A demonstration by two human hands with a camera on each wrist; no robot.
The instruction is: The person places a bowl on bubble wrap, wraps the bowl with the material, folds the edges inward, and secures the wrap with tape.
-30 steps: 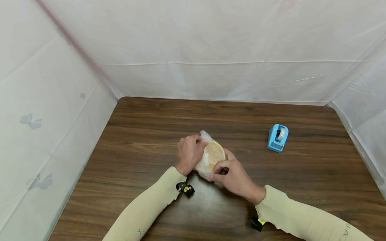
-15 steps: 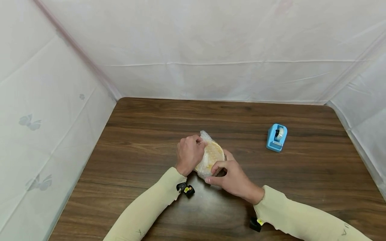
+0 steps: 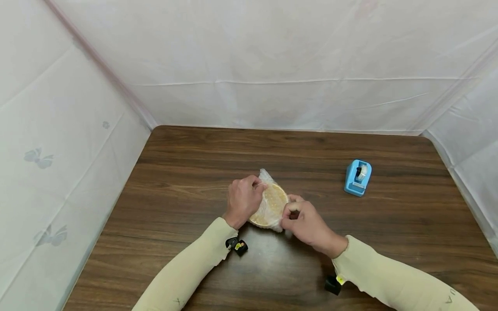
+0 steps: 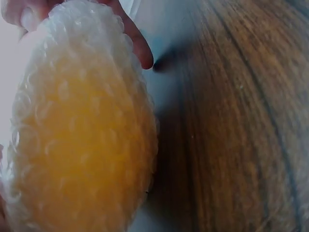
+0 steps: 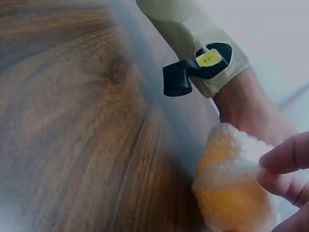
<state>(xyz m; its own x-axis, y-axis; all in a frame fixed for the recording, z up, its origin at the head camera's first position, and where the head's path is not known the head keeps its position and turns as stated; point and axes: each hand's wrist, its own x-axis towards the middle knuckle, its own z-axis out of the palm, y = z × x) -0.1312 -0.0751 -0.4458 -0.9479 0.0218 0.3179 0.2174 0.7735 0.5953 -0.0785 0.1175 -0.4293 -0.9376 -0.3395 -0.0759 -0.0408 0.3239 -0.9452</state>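
Observation:
A round yellow item [image 3: 275,201] with a pale rim lies wrapped in clear bubble wrap [image 3: 266,175] near the table's middle. At its upper left, my left hand [image 3: 244,199] pinches the wrap between thumb and fingers. My right hand [image 3: 310,224] is on the lower right side, thumb and forefinger pinching a wrap edge. The right wrist view shows this pinch close up, with a fold of bubble wrap [image 5: 224,174] across the yellow. Bubbles cover the yellow side [image 4: 87,135] in the left wrist view. The item's exact kind is hidden by the wrap.
A light blue tape dispenser [image 3: 358,178] with a clear roll stands to the right on the dark wooden table [image 3: 186,168]. White sheeting [image 3: 249,103] hangs behind and at both sides of the table.
My right hand has moved slightly to the right and curled tighter, drawing the wrap's lower edge toward the right. More of the round yellow face shows. The left hand stays nearly in place.

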